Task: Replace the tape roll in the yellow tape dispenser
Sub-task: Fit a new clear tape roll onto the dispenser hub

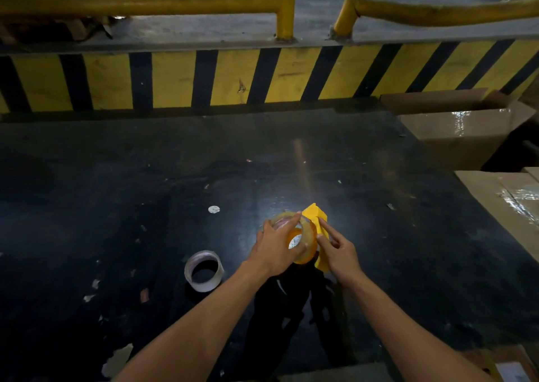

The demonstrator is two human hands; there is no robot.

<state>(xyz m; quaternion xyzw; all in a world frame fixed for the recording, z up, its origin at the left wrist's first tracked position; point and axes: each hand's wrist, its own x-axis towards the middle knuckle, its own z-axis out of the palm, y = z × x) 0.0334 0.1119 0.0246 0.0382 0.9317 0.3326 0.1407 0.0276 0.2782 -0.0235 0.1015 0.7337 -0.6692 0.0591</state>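
Observation:
Over the dark table (175, 177) I hold the yellow tape dispenser (316, 221), its upper part sticking out between my hands. My left hand (277, 249) wraps around a clear tape roll (304, 237) that sits against the dispenser's orange hub. My right hand (339, 252) grips the dispenser's yellow body from the right, index finger stretched along it. A second roll, nearly a bare whitish core (204, 271), lies flat on the table to the left of my left wrist.
Cardboard boxes (460, 137) with shiny tape stand at the table's right side. Behind the table runs a yellow-and-black striped ledge (233, 78) with yellow guard rails (145, 2). Paper scraps and a round white sticker (213, 209) dot the table.

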